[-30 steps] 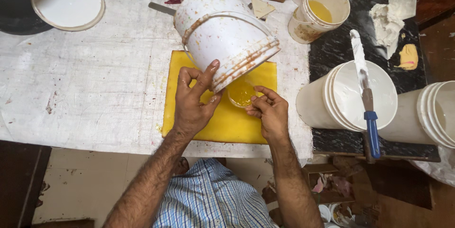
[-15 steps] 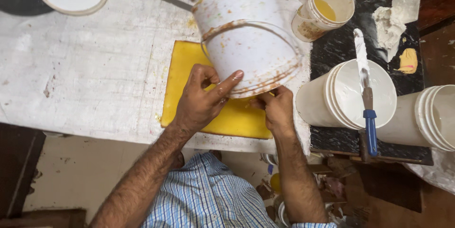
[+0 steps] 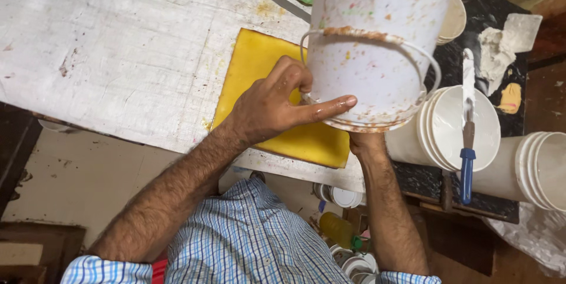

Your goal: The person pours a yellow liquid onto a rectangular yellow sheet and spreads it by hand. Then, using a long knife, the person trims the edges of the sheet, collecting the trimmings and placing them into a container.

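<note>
Fingers, left hand (image 3: 272, 106): curled against the near lower rim of the white bucket (image 3: 377, 48), thumb stretched flat along its bottom edge, touching it; grip closed on the bucket.
Fingers, right hand (image 3: 367, 141): mostly hidden beneath the bucket's rim; wrist visible directly below it, pressed up against the underside; how far closed cannot be told.
Bucket position: raised and tilted above the bench (image 3: 118, 54), over the right part of the yellow board (image 3: 259, 83), between and just beyond both hands; outside spattered with rusty and coloured specks, wire handle (image 3: 365, 39) hanging across its side.
Yellow board: flat on the white bench, near edge close to the bench's front.
Right of bucket: stacked white tubs (image 3: 460, 130) with a blue-handled scraper (image 3: 468, 136) laid across the rim.
Farther right: dark slab (image 3: 501, 18) with white and yellow paste lumps.
</note>
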